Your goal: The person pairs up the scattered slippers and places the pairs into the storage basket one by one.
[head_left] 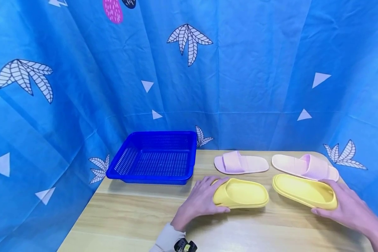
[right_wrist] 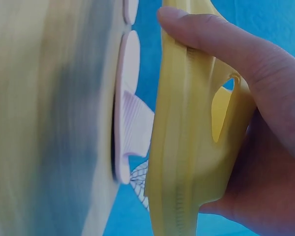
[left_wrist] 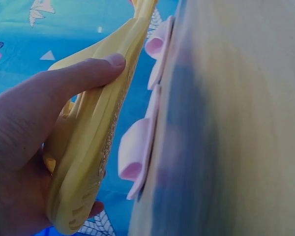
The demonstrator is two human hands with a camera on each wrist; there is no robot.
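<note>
Left grip [head_left: 205, 196] and right grip [head_left: 349, 207] each clasp a yellow slipper [head_left: 247, 193], probably light, springy, best held around the toe.

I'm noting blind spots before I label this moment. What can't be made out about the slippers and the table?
- Left yellow slipper, head view: its toe is partly covered by the left hand.
- Left pink slipper, head view: its sole is hidden against the table.
- Right yellow slipper, right wrist view: cut off by the top and bottom edges.
- Table grain, left wrist view: blurred.
</note>
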